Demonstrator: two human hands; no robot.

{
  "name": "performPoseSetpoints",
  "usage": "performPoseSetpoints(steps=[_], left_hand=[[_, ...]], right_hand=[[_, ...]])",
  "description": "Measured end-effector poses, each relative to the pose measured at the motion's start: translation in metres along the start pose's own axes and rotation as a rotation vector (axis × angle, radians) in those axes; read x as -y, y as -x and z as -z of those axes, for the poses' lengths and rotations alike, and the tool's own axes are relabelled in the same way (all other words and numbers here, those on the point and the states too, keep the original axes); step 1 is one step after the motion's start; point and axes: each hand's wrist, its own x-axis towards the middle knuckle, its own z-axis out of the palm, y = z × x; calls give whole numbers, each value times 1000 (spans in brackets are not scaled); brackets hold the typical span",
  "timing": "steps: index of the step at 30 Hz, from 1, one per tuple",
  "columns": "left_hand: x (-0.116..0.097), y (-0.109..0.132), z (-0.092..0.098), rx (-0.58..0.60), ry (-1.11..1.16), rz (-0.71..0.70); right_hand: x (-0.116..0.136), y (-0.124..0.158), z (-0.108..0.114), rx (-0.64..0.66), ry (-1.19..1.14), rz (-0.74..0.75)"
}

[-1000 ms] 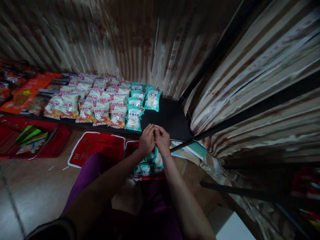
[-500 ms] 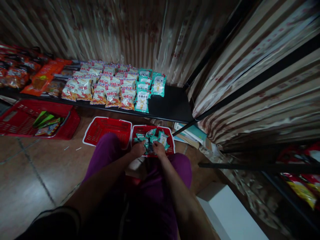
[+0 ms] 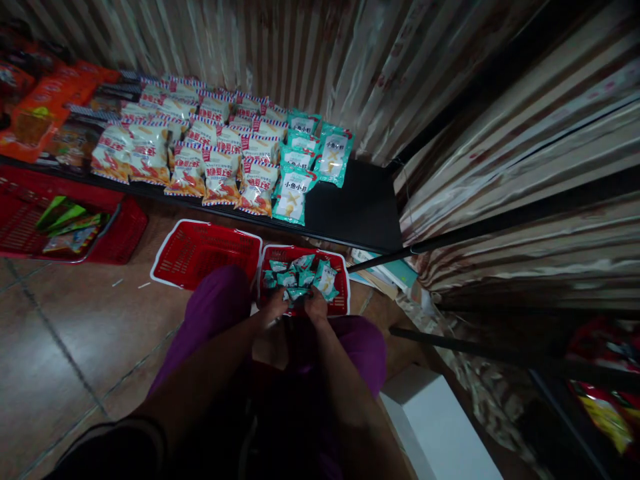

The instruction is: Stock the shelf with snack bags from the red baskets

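Observation:
Several small teal snack packets (image 3: 326,280) lie loosely in a red basket (image 3: 344,265) with a white rim, in front of my knees. At the basket's near side, my left hand (image 3: 274,307) has its fingers curled in at the left end of a teal snack packet (image 3: 297,293). My right hand (image 3: 316,305) is closed at the other end of this packet, so it lies between both hands. My fingertips are dim and partly hidden. On the black shelf (image 3: 353,207) above, similar teal packets (image 3: 294,195) are lined up, one standing to the right (image 3: 334,155).
Left of the teal rows stand white-and-orange snack bags (image 3: 223,175), then orange packages (image 3: 43,117). Another red basket (image 3: 210,243) adjoins mine; a third (image 3: 125,230) holds green packets. A black metal bar (image 3: 460,232) slants at right, near a white box (image 3: 445,427) and striped curtain (image 3: 280,60).
My view has shifted closer to the shelf. Both hands have drawn slightly down toward the basket's near rim, and more of the packets inside shows.

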Motion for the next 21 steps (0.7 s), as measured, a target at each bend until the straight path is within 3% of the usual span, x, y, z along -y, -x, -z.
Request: performPoseSetpoints(steps=[5, 12, 21], left_hand=[[4, -9, -14, 20, 78, 112], [5, -9, -10, 10, 209, 126], [-10, -7, 6, -15, 321, 31]], right_hand=[[-4, -8, -4, 6, 15, -41], [0, -14, -7, -44, -69, -77], [8, -3, 25, -175, -284, 6]])
